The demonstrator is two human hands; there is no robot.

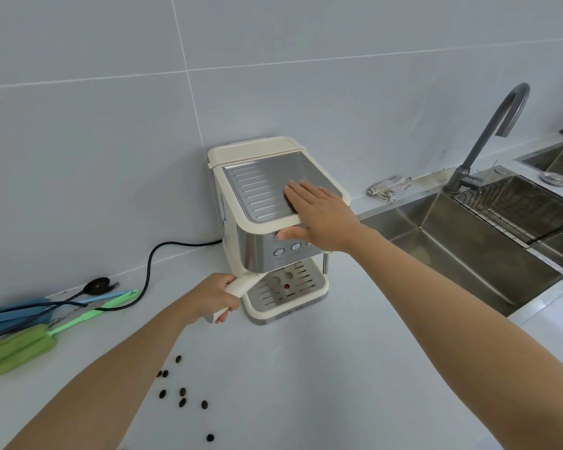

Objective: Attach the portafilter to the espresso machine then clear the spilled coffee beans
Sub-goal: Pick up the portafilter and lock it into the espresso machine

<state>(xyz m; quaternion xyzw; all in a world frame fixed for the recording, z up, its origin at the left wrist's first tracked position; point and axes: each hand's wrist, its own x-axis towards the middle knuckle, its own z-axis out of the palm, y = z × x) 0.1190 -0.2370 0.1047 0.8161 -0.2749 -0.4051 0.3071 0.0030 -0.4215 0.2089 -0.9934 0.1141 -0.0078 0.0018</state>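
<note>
Brushes (20, 345) and a spoon (96, 286) are lying at the left edge of the frame, not part of this step. Beans (180, 392) are sitting scattered on the counter (338, 368) at lower centre, under the left forearm, one stray (210, 437) lower down near the bottom edge; untouched so far.

Left hand (213, 298) is wrapping the portafilter (238, 292) handle in a closed fist, left of centre. Handle's long axis is running from lower left up to the right, in under the machine (273, 216) head above the drip tray (288, 292). Basket end is hidden under the head, so I can't tell whether it's seated or locked.

Right hand (319, 214) is lying flat and open on the machine's top right corner, fingers spread on the ribbed plate, thumb hooked over the front edge above the buttons (288, 249). It's gripping nothing, just bracing the body.

Sink (452, 241) and faucet (491, 138) are sitting at right, clear of the work.

Judgement: step in hand is the attach. The lock twist probably needs the handle swung sideways towards frame right, round a vertical axis. Left hand is already on it; the right looks placed to stop the machine sliding. Beans are nearer the left arm.
</note>
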